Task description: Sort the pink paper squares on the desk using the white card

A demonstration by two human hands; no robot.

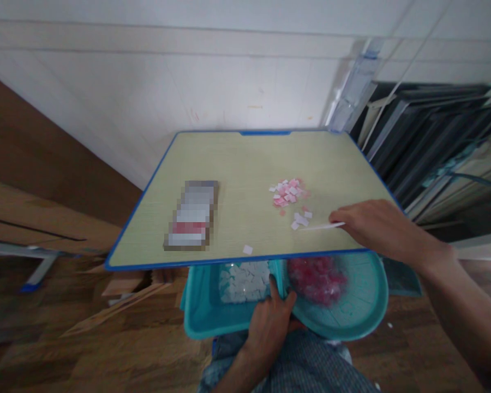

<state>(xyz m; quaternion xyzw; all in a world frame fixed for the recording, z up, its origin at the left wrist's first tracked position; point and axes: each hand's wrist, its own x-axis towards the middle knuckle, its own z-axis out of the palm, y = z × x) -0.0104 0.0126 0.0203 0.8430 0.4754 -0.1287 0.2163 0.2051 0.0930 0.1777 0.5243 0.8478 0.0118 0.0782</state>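
My right hand [366,226] is closed around a thin white stick-like tool [325,225], its kind unclear. The tool's far end reaches a few small white squares [300,219] on the board. Just behind them lies a pile of pink and white pieces [287,192]. Below the board's front edge, my left hand [269,316] pinches the rim between a rectangular teal tray [213,326] and a round teal basin [368,322], index finger inside the tray. White squares [245,281] fill part of the tray. Red-pink material [319,279], slightly blurred, sits in the basin.
The pale board [233,158] has a blue edge and stands against a white wall. A pixelated phone-like object [192,215] lies on its left. One white square [247,249] is near the front edge. Dark panels [429,131] lean at the right; cardboard [45,218] stands left.
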